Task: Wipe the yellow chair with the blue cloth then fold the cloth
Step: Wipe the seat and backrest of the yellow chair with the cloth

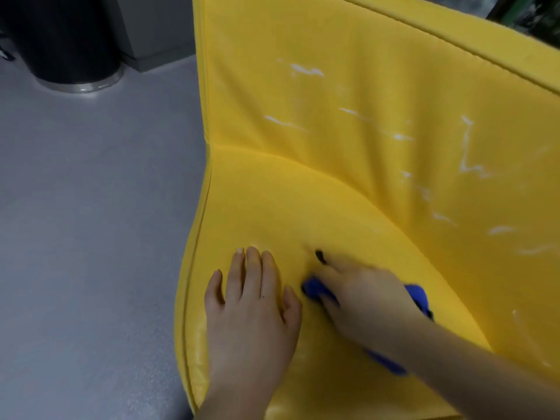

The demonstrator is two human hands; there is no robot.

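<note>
Blue cloth [316, 287] sits bunched under the right hand [363, 295] on the chair [348, 192] seat, just short of a dark mark [320, 256]. Blur hides whether the fingers curl round it or only press. Beside it the left hand [251, 301] lies flat and spread, bracing. Wiping is in hand, folding not begun. Next, I judge, the cloth must cross the mark, then climb to the white streaks [306, 71] on the backrest.

Bare left hand [251, 301], short nails, blurred bare right hand [363, 295], bare forearms
</note>
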